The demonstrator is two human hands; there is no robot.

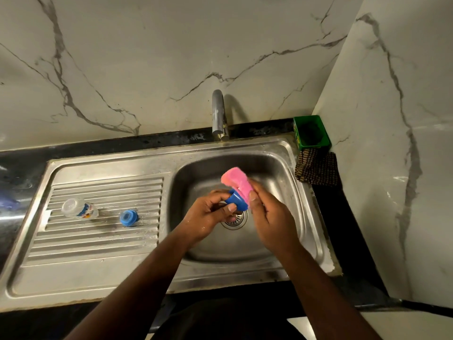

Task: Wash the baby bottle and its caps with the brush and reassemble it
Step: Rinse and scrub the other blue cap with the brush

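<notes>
Over the sink basin [274, 173] my left hand [208, 214] grips a blue bottle cap [236, 201]. My right hand [269, 217] holds a pink sponge [236, 180] pressed against the cap's top. A clear baby bottle [79, 209] with a printed label lies on its side on the ribbed drainboard [98, 241]. To its right on the drainboard sits a blue screw ring with the nipple [129, 218].
A steel tap [219, 114] stands behind the basin, with no water seen running. A green tub [311, 131] and a dark checked cloth [317, 169] sit at the right of the sink. Marble walls close the back and right. The drain [235, 220] is below my hands.
</notes>
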